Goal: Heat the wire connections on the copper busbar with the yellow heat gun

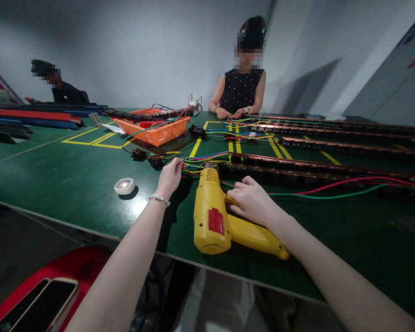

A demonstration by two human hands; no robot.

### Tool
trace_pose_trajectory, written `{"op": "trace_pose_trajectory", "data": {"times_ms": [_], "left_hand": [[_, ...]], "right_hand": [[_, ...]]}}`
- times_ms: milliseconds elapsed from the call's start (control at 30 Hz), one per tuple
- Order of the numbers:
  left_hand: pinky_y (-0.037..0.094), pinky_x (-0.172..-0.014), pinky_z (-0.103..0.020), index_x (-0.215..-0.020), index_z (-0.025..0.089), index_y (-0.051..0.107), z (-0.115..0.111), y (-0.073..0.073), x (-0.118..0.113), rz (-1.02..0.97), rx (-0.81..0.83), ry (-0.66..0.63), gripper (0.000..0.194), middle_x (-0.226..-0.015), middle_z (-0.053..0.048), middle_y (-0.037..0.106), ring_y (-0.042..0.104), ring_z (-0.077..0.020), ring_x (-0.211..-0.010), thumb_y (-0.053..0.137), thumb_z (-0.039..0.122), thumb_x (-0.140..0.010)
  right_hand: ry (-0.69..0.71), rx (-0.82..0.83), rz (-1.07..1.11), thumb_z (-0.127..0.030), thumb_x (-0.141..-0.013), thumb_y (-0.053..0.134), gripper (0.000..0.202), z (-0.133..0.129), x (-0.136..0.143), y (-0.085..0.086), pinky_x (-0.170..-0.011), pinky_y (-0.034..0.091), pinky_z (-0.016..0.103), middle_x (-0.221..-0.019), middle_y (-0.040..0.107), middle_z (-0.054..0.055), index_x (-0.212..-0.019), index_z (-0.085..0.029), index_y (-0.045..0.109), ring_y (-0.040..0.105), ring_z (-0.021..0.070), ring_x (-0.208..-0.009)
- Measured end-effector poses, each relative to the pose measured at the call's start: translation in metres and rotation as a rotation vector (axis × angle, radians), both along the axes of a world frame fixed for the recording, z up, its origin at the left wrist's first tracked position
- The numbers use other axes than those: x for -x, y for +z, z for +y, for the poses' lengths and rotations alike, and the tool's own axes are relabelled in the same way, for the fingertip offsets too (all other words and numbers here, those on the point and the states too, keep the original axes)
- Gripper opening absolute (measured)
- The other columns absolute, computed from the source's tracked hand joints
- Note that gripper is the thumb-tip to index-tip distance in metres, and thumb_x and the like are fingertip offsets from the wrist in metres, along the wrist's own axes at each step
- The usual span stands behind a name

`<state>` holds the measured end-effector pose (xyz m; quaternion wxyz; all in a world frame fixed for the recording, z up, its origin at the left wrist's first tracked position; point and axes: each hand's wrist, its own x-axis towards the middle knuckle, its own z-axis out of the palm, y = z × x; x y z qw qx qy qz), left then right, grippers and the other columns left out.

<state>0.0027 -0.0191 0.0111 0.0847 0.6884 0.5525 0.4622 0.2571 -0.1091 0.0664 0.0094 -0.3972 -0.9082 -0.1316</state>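
Note:
A yellow heat gun (210, 216) lies on the green table (72, 180), its nozzle toward a bundle of coloured wires (200, 162). My right hand (252, 200) rests on the gun where the handle meets the body, fingers curled over it. My left hand (169, 176) is closed on the wire ends just left of the nozzle; a bracelet circles that wrist. The wires run right into long dark copper-lined strips (297, 168).
A white tape roll (125, 186) sits left of my left hand. Black connectors (148, 158) and an orange basket (155, 129) lie beyond. A person (240, 87) works opposite; another sits far left. A phone (41, 306) on a red surface is below the table edge.

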Motion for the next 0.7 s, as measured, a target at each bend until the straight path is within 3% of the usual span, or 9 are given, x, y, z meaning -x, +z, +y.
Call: {"op": "trace_pose_trajectory", "data": {"times_ms": [333, 700], "left_hand": [[0.041, -0.067, -0.025, -0.087, 0.019, 0.063, 0.001, 0.001, 0.006, 0.011, 0.045, 0.044, 0.025, -0.076, -0.003, 0.066, 0.057, -0.0153, -0.07, 0.043, 0.034, -0.088], [0.043, -0.07, -0.025, -0.086, 0.02, 0.065, -0.001, 0.001, 0.008, -0.019, 0.047, 0.047, 0.026, -0.079, -0.003, 0.069, 0.059, -0.0157, -0.073, 0.045, 0.036, -0.086]], "right_hand": [[0.109, -0.016, 0.007, -0.032, -0.083, 0.056, 0.021, 0.003, 0.049, -0.001, -0.084, 0.026, 0.035, -0.081, 0.07, 0.008, -0.084, -0.013, 0.066, 0.057, 0.0207, -0.086], [0.126, -0.034, 0.027, -0.032, -0.082, 0.058, 0.02, 0.004, 0.044, -0.004, -0.083, 0.026, 0.036, -0.084, 0.071, 0.009, -0.084, -0.013, 0.066, 0.056, 0.0211, -0.084]]}}
